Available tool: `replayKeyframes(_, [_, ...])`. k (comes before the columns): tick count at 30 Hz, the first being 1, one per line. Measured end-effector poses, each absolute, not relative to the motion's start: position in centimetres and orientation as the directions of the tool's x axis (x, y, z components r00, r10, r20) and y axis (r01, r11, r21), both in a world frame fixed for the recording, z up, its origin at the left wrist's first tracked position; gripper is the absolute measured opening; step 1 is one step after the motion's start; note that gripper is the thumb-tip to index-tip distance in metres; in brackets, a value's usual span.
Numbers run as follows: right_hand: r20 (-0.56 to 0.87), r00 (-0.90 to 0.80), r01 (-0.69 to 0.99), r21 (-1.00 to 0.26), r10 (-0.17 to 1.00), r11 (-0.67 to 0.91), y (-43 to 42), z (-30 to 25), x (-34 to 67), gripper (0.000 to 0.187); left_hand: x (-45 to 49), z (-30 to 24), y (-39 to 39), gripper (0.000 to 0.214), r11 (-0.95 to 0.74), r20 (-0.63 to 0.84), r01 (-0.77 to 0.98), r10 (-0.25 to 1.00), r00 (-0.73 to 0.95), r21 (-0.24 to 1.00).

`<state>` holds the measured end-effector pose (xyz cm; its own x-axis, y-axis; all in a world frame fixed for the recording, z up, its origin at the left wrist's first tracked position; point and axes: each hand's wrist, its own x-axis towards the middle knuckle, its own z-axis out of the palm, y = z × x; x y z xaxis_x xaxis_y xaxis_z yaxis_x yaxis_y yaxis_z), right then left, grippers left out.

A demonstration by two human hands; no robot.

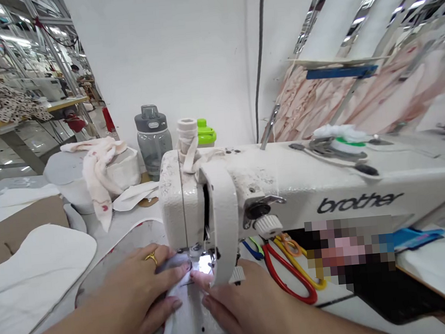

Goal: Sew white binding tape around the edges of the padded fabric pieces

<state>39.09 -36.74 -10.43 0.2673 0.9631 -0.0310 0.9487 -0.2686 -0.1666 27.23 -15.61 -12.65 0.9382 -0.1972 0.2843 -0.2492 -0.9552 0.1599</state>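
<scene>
My left hand (pixel 147 283), with a ring on one finger, lies over a grey fabric piece (pixel 106 265) with a white rim. Its fingers are stretched out and its thumb is apart, so it is open; the index fingertip is near the lit needle area of the white sewing machine (pixel 285 177). Across from it, my right hand (pixel 245 300) has its index fingertip by the needle area, the thumb lower and apart. The machine's front bar hides part of this hand. Needle and presser foot are hard to make out.
Red-handled scissors (pixel 287 281) and yellow-handled scissors (pixel 303 264) lie under the machine arm. A dark phone (pixel 396 287) is at right. Cut white pieces (pixel 46 286), a fabric-draped bin (pixel 63 175) and a grey bottle (pixel 154 142) stand or lie to the left and behind.
</scene>
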Motion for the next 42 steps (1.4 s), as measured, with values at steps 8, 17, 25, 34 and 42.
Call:
replayKeyframes(8, [0.006,0.308,0.948,-0.085,0.951,-0.307,-36.7,-11.0,38.7,0.034,26.3,-12.3,-17.9,0.038,-0.980,0.211,-0.179,-0.158,0.965,0.084])
replayKeyframes(17, [-0.072,0.303,0.934,-0.174,0.950,-0.311,-36.7,-10.8,39.3,0.038,26.8,-11.0,-17.4,0.039,-0.971,0.199,-0.238,-0.235,0.951,-0.009])
replayKeyframes(25, [-0.034,0.190,0.965,-0.177,0.981,-0.192,-37.1,-10.3,39.5,0.038,26.9,-10.6,-16.6,0.033,-0.969,0.125,-0.222,-0.209,0.970,0.106])
replayKeyframes(34, [-0.059,0.218,0.962,-0.155,0.974,-0.225,-37.0,-10.6,39.6,0.035,26.2,-12.7,-19.0,0.038,-0.971,0.276,-0.193,-0.226,0.934,-0.140])
replayKeyframes(42, [-0.003,0.150,0.964,-0.220,0.989,-0.147,-37.4,-10.6,40.2,0.031,24.9,-12.5,-17.3,0.052,-0.967,0.248,-0.245,-0.256,0.934,-0.076])
